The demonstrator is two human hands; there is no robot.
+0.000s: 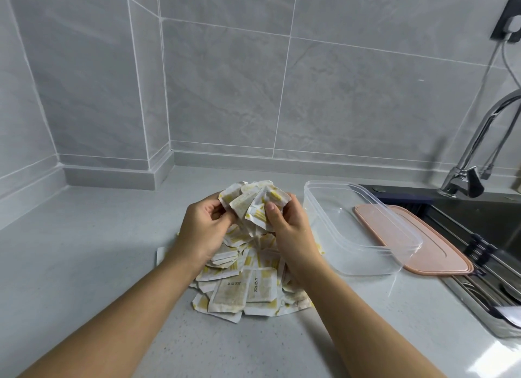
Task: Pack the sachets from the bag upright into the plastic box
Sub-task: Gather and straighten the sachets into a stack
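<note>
both hands clamped on a bunch of sachets, held over the pile

the left hand [204, 222] and right hand [287, 225] are close together, fingers curled round a crumpled bunch of sachets [251, 200], white with yellow print, just above the loose pile of sachets [248, 279] spread on the grey counter [84, 251]. the clear plastic box [366, 267] stands open just right of the pile, a pink lid [431, 251] lies on its far side at the edge of the sink [479, 222], with the tap [479, 141] behind.
</note>
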